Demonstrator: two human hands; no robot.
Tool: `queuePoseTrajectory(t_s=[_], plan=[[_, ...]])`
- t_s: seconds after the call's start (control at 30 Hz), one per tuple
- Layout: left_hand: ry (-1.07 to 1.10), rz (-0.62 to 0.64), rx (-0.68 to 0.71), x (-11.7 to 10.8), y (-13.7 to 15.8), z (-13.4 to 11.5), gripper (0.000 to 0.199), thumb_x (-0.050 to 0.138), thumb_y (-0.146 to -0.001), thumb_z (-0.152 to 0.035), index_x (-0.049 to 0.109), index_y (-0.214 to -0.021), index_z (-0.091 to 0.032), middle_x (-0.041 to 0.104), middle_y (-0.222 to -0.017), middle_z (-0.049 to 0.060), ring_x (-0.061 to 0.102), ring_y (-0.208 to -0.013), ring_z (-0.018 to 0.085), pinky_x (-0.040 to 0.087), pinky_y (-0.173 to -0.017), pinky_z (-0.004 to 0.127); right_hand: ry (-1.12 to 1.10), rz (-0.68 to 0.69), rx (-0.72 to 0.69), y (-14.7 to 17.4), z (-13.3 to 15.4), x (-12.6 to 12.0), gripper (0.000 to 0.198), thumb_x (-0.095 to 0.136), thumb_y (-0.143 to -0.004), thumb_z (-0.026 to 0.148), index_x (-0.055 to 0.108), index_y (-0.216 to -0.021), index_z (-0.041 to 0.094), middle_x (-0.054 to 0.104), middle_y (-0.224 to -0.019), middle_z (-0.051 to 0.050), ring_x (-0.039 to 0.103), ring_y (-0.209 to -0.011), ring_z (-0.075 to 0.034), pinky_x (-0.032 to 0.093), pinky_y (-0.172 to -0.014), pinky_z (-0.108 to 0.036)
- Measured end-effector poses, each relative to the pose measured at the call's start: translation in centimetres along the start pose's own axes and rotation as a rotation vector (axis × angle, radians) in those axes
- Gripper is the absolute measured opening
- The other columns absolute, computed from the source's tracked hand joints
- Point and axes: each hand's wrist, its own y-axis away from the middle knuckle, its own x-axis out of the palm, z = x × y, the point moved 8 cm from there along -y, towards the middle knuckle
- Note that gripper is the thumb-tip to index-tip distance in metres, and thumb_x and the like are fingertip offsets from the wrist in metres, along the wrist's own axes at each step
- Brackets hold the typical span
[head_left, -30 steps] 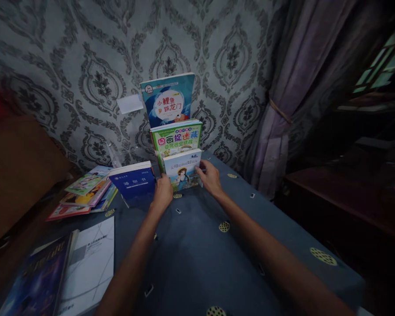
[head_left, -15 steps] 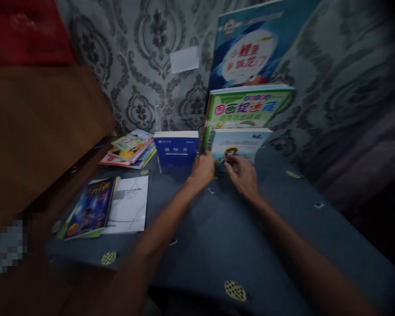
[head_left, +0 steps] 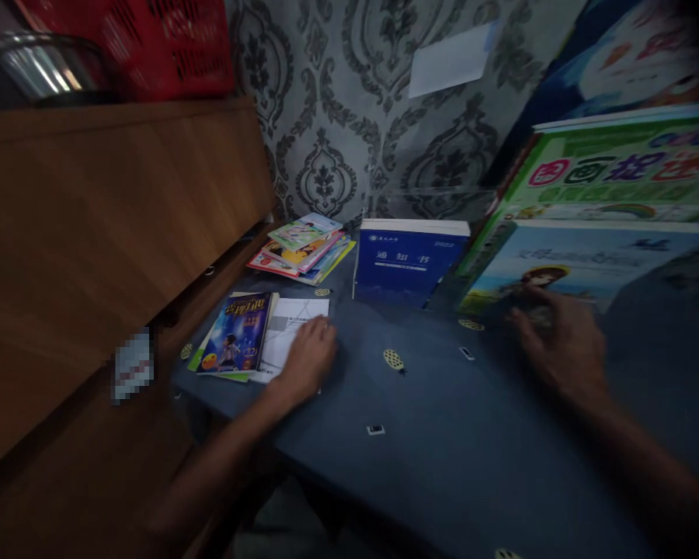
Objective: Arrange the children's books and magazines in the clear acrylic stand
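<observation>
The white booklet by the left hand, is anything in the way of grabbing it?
No. The left hand already lies on the white booklet, with nothing between them. A dark picture book overlaps the booklet's left edge.

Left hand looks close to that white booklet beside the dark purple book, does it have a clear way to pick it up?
Probably yes. The left hand already rests on the white booklet, whose left edge tucks under the dark purple book; its right side lies free.
</observation>
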Motion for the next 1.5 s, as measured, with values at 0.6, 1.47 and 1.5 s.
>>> queuePoseTrajectory(t_s=[0.6,1.47,1.5], plan=[[-0.130,-0.092,-0.150,0.9,6.9,6.1,0.052,0.048,-0.100,-0.042,0.053,-0.138,-0.007,0.053,-0.148,0.024,0.046,-0.143,0.034,0.036,-0.118,0.054,-1.133,1.049,0.705,10.2,23.5,13.8,0.025,0.075,-0.078,0.039,0.063,-0.088,0.019,0.068,-0.070,-0.003,0.062,-0.046,-0.013,0.040,-0.035,-0.021],[0.621,-0.224,-0.260,0.5,6.2,5.5,0.051,0.053,-0.090,-0.026,0.048,-0.140,-0.015,0.064,-0.134,0.017,0.061,-0.124,0.027,0.047,-0.107,0.047,-1.068,0.887,0.516,10.5,18.4,8.2,0.041,0.076,-0.069,0.056,0.063,-0.080,0.019,0.052,-0.048,0.008,0.043,-0.036,-0.007,0.029,-0.033,-0.020],[0.718,-0.226,-0.295,0.5,6.0,5.8,0.051,0.054,-0.089,-0.027,0.048,-0.139,-0.014,0.068,-0.126,0.015,0.065,-0.116,0.026,0.050,-0.101,0.044,-1.101,0.877,0.511,10.4,18.3,8.1,0.041,0.076,-0.069,0.057,0.062,-0.079,0.020,0.053,-0.048,0.007,0.044,-0.037,-0.008,0.031,-0.034,-0.020]])
